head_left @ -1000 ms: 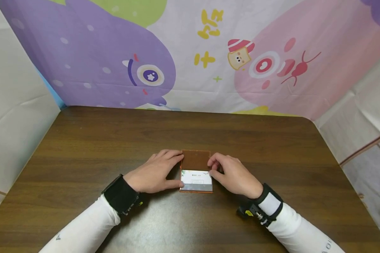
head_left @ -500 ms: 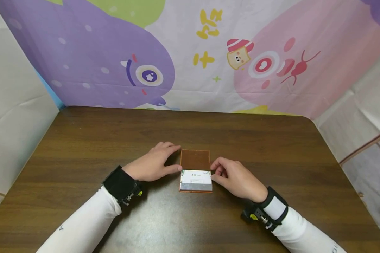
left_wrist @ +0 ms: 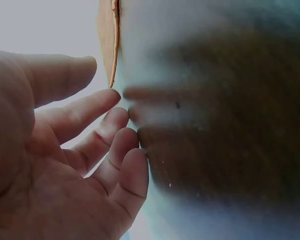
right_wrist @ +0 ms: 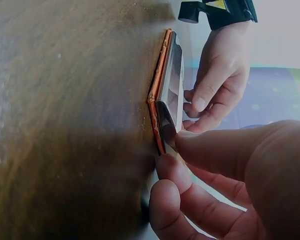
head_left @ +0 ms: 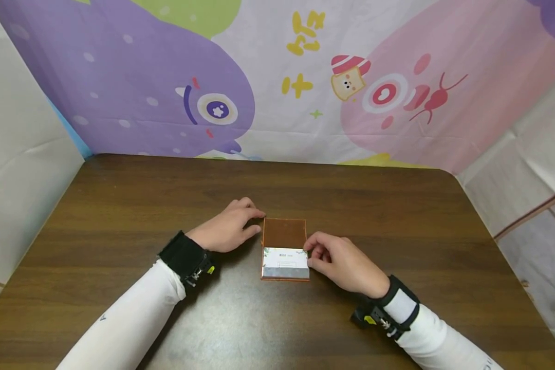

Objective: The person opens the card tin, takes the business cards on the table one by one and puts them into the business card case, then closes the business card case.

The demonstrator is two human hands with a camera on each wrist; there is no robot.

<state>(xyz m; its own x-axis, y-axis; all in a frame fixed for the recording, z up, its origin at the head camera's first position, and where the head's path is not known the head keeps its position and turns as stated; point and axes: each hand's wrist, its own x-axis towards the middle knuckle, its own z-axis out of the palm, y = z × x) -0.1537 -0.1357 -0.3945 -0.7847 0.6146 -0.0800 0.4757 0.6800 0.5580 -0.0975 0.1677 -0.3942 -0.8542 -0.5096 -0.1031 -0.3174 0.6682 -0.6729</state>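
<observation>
A flat brown leather-like case [head_left: 284,233] with orange edges lies on the table. On its near half sits a white printed card [head_left: 284,258] with a grey strip along the bottom. My left hand [head_left: 226,226] is at the upper left corner of the case; in the left wrist view its fingers [left_wrist: 134,172] are spread and gently bent, fingertips on the table beside the edge. My right hand [head_left: 347,259] is at the right edge, thumb and index finger loosely bent. In the right wrist view the thumb [right_wrist: 210,147] touches the dark side of what lies on the case.
The dark wooden table [head_left: 166,185] ends at a cartoon-printed cloth [head_left: 277,113] behind it. White cloth panels [head_left: 28,144] close off the sides. Each wrist wears a black strap with a camera [head_left: 374,313].
My left hand has slid up along the left edge toward the top corner, its thumb leaving the card's side. The right hand drew slightly away, then came back to the edge.
</observation>
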